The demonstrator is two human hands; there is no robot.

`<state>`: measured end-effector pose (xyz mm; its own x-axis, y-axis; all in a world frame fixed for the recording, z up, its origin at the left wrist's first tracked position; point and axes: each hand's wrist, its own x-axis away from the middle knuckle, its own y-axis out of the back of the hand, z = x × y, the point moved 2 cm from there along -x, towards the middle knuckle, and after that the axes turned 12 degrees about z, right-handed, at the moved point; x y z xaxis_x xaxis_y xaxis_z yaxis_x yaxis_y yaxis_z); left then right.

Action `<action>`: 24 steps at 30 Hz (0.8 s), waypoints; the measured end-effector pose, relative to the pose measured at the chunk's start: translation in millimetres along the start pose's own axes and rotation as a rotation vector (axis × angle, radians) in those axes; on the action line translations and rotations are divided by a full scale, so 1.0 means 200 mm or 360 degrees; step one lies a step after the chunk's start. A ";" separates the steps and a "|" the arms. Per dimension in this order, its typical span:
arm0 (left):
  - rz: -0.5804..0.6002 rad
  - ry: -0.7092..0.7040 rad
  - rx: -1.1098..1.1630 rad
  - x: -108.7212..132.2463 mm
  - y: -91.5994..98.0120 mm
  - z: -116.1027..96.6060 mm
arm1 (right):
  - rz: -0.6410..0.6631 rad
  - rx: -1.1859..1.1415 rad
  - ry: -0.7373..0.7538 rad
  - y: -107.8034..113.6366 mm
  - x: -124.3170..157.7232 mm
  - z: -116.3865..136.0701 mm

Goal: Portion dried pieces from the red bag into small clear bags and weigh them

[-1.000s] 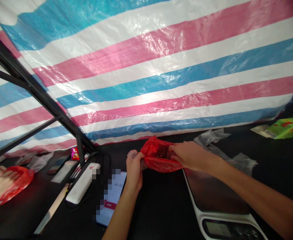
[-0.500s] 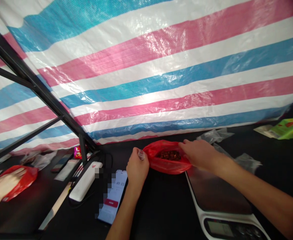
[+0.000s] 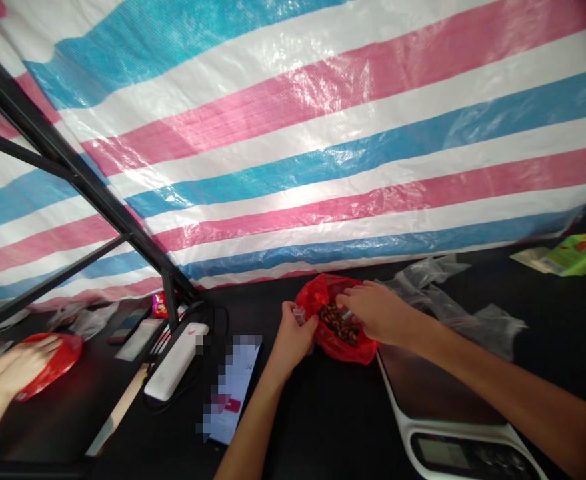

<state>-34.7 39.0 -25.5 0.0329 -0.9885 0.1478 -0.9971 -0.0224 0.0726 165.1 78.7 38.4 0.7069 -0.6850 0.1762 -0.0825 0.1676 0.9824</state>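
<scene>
Right-hand fingers (image 3: 349, 302) overlap the brown pieces (image 3: 340, 327) inside the red bag (image 3: 317, 289).

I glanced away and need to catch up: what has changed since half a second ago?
The right hand has left the right rim of the red bag and moved left, its fingers now at the brown pieces inside. The left hand has shifted right, closer in, still holding a clear plastic bit. The scale, phone and white block stayed put.
</scene>
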 end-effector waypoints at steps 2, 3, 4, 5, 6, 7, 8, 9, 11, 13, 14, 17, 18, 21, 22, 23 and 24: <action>-0.0051 -0.0035 -0.0110 0.00 0.00 0.00 | 0.0032 -0.0008 -0.0022 -0.01 0.00 -0.01; -0.0082 -0.0049 -0.0147 0.00 0.00 0.00 | 0.0042 -0.0010 -0.0026 -0.02 0.00 -0.02; -0.0100 -0.0058 -0.0183 -0.01 0.01 0.00 | 0.0042 -0.0007 -0.0020 -0.02 0.00 -0.02; -0.0108 -0.0060 -0.0222 -0.01 0.01 0.01 | 0.0032 -0.0001 -0.0008 -0.01 0.00 -0.02; -0.0108 -0.0056 -0.0257 0.00 0.01 0.01 | 0.0018 0.0007 0.0005 -0.01 0.00 -0.01; -0.0102 -0.0049 -0.0281 0.00 0.01 0.01 | 0.0006 0.0011 0.0015 0.00 -0.01 0.00; -0.0101 -0.0040 -0.0291 0.00 0.00 0.00 | 0.0005 0.0007 0.0018 0.00 -0.01 0.00; -0.0102 -0.0031 -0.0287 0.00 0.00 0.00 | 0.0020 -0.0004 0.0013 0.00 -0.01 0.01; -0.0109 -0.0030 -0.0244 0.01 -0.01 -0.01 | 0.0054 -0.0042 -0.0006 0.01 -0.02 0.02; -0.0115 -0.0046 -0.0184 0.01 -0.02 -0.01 | 0.0056 -0.0075 -0.0013 0.01 -0.03 0.02; -0.0120 -0.0056 -0.0153 0.01 -0.03 -0.01 | 0.0044 -0.0089 -0.0014 0.01 -0.03 0.02; -0.0152 -0.0068 -0.0067 0.00 -0.02 0.00 | 0.0021 -0.0136 -0.0017 0.00 -0.04 0.01; -0.0175 -0.0055 -0.0039 -0.01 -0.02 0.01 | 0.0021 -0.0156 -0.0019 0.00 -0.04 0.01; -0.0246 0.0027 0.0033 -0.02 -0.01 0.02 | 0.0003 -0.0205 0.0003 -0.01 -0.05 0.01; -0.0259 0.0057 0.0042 -0.02 -0.01 0.03 | -0.0004 -0.0216 0.0013 -0.02 -0.06 0.01; -0.0263 0.0080 0.0039 -0.02 0.00 0.03 | -0.0014 -0.0221 0.0020 -0.02 -0.06 0.01; -0.0264 0.0093 0.0027 -0.03 0.00 0.04 | -0.0022 -0.0226 0.0020 -0.03 -0.07 0.01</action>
<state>-35.1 43.2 -33.4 0.2006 -0.9606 0.1923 -0.9786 -0.1875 0.0844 154.5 85.3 30.2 0.7161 -0.6792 0.1610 0.0270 0.2575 0.9659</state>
